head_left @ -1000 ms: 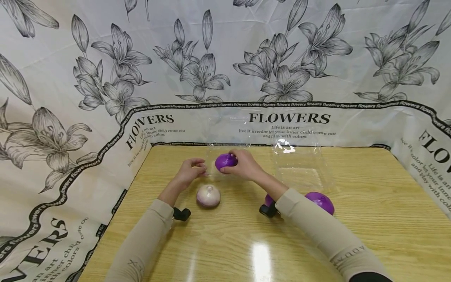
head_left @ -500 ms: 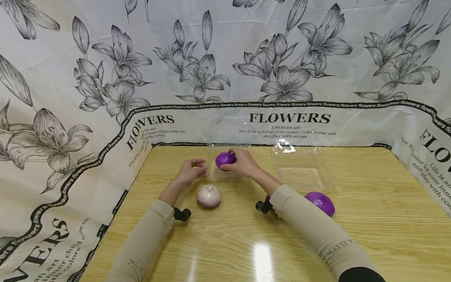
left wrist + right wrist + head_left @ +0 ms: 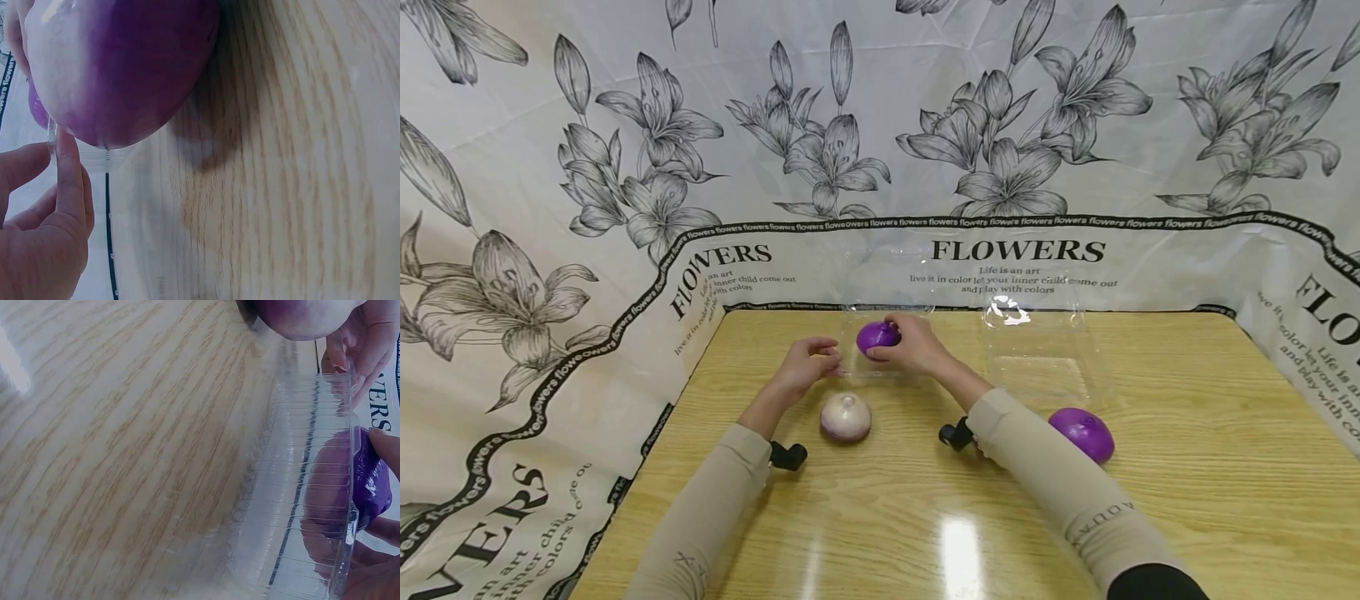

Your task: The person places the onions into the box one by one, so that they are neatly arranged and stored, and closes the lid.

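Note:
My right hand (image 3: 919, 346) grips a glossy purple onion (image 3: 872, 340) at the back of the table, inside or just over an open clear plastic box (image 3: 284, 481). In the right wrist view that onion shows partly through the ribbed box wall. My left hand (image 3: 807, 364) is at the box's left side, and its thumb and fingers pinch the thin clear rim in the left wrist view. A white-and-purple onion (image 3: 846, 418) sits on the table in front of the box, between my forearms. Its side looms large in the left wrist view.
To the right stands a second clear plastic box (image 3: 1041, 379) with its lid raised. Another purple onion (image 3: 1084, 435) lies in front of it, beside my right sleeve. Behind the wooden table (image 3: 880, 517) hangs a flower-printed cloth (image 3: 865, 267).
My right forearm has shifted slightly left, and the gripped purple onion has edged a little left and back. My left hand stays in place.

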Demonstrator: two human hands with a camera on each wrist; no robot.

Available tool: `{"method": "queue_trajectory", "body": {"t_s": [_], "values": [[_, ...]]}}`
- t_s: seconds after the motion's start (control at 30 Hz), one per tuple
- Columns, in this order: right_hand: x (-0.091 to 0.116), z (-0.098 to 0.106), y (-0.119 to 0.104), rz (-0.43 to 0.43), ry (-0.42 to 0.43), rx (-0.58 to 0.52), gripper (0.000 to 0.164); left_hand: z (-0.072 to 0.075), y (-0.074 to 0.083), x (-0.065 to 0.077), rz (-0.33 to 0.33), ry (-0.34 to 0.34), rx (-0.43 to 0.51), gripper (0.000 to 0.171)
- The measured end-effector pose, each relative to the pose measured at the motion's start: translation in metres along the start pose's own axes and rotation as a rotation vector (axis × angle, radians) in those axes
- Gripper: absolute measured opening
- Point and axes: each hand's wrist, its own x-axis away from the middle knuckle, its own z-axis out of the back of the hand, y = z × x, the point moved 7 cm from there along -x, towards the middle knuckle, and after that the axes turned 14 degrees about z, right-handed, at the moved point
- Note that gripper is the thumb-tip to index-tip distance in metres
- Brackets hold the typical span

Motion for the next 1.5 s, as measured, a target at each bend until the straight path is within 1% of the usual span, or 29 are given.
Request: {"method": "queue_trajectory", "body": {"t_s": [0.1,0.33,0.5,0.77,1.0,1.3,1.5], "values": [[-0.001,-0.002,0.002,0.007,0.002,-0.002,0.072,0.0,0.0,0.0,0.004,0.004,-0.007,0.046],[-0.004,-0.007,0.011,-0.019,0.001,-0.019,0.074,-0.001,-0.001,0.001,0.01,0.006,-0.016,0.045],[-0.006,-0.011,0.015,-0.009,0.003,-0.007,0.075,-0.001,0.0,0.001,0.011,0.01,-0.009,0.045],[-0.008,-0.018,0.014,0.022,-0.009,0.015,0.075,0.0,-0.002,0.0,0.004,0.002,-0.005,0.046],[-0.011,-0.022,0.014,0.022,-0.014,0.005,0.072,0.001,-0.003,-0.002,-0.003,0.002,0.004,0.046],[-0.013,-0.029,0.017,-0.001,-0.043,-0.002,0.073,-0.001,-0.004,-0.002,0.012,0.0,0.011,0.046],[-0.016,-0.03,0.016,0.007,-0.046,0.013,0.071,0.0,-0.001,-0.001,0.001,0.005,0.01,0.044]]}}
